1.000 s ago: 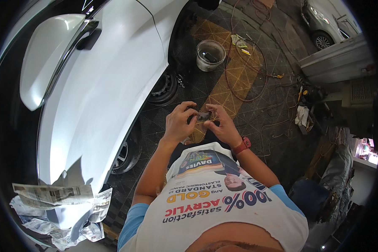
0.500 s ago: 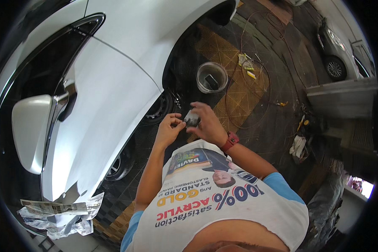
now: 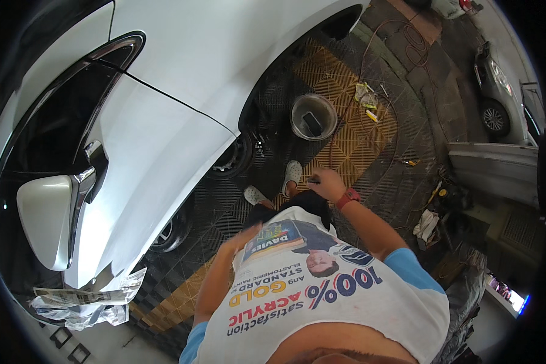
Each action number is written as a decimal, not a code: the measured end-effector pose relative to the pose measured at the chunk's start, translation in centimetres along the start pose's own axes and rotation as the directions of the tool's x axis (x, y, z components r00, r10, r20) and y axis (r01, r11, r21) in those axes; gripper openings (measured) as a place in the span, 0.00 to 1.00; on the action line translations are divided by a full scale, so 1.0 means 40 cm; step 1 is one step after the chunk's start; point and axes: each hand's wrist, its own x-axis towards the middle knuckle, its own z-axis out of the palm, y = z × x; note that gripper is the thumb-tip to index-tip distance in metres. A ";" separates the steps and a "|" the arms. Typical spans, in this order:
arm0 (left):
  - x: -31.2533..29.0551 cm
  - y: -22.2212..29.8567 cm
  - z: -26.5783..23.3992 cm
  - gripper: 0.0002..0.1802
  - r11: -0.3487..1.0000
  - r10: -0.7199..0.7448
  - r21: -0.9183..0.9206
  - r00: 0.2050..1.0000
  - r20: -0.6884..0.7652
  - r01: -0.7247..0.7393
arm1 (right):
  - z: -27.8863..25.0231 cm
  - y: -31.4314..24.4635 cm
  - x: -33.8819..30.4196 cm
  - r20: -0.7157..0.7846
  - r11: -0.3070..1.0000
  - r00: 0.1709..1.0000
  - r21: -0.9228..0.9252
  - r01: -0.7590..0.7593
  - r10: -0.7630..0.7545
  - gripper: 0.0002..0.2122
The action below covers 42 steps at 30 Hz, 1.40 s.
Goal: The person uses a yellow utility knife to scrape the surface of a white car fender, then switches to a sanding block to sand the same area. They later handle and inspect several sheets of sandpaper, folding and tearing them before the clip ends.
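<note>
My right hand [image 3: 329,185], with a red watch at its wrist, is out in front of my body over the floor. Its fingers are closed round a small dark piece [image 3: 313,180], mostly hidden by them, whose kind I cannot make out. Against the side of my white printed shirt [image 3: 303,267] is my left hand [image 3: 244,238], its fingers smeared by motion. The white car [image 3: 158,133] stands along my left side, its fender nearest to that hand.
A grey bucket [image 3: 313,117] with a dark object inside stands on the black and yellow floor tiles. A hose [image 3: 396,121] loops across the floor. Newspaper [image 3: 88,300] hangs at the car's lower left. A silver car [image 3: 494,91] is at the far right.
My hands have parted. The left has drawn back to my shirt; the right has moved right with the small dark piece, which both hands held before. The view has shifted slightly.
</note>
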 end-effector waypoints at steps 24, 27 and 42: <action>-0.254 1.042 -0.383 0.56 -0.152 0.905 0.917 0.424 -0.021 0.369 | 0.221 0.341 -0.125 -0.133 0.669 0.664 0.298 -0.681 0.735 0.26; -0.229 1.120 -0.483 0.58 -0.267 0.879 0.856 0.477 0.027 0.444 | 0.192 0.429 -0.082 -0.243 0.712 0.680 0.390 -0.584 0.691 0.25; 0.074 1.550 -0.412 0.58 -0.473 0.818 0.670 0.567 0.093 0.572 | 0.262 0.660 -0.228 0.013 0.431 0.486 0.441 -0.787 0.874 0.27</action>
